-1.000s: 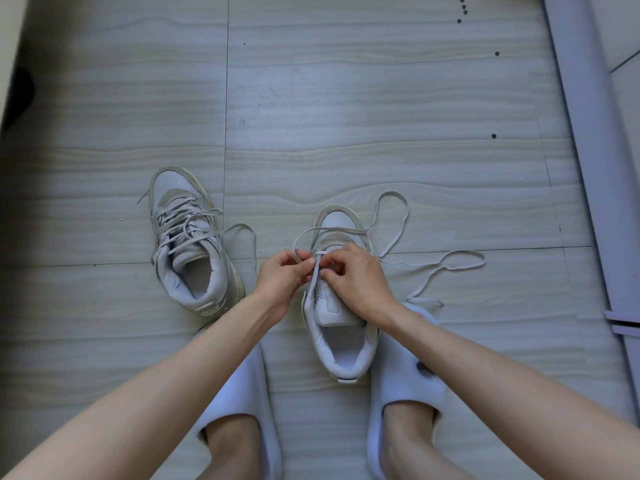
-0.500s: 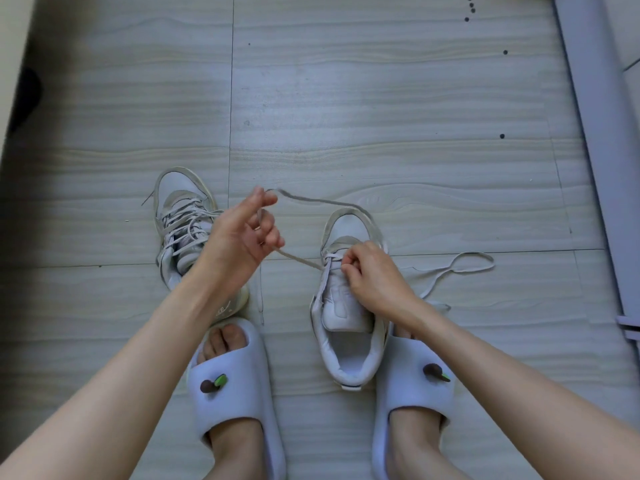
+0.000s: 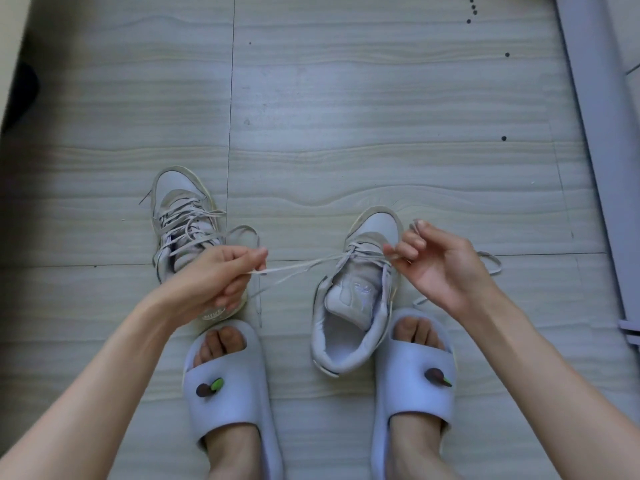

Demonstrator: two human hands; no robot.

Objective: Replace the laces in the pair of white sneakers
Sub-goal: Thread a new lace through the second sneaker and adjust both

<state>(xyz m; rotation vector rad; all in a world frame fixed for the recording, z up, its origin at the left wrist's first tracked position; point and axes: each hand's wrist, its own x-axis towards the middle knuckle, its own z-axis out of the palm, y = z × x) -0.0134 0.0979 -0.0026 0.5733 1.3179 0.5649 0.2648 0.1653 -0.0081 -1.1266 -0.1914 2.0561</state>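
Two hands [image 3: 221,278] [image 3: 440,261] pull lace [image 3: 298,268] taut sideways; sneaker [image 3: 356,289] toe points away.

No legible text found. The right sneaker [image 3: 356,292] bears a faint emblem on its tongue, unreadable. The left sneaker [image 3: 183,233] carries a round heel mark, too blurred to read.

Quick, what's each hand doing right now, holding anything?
Left hand: fingers pinch the shoelace pulled sideways from the right-side sneaker.
Right hand: fingers pinch the same shoelace's other end.
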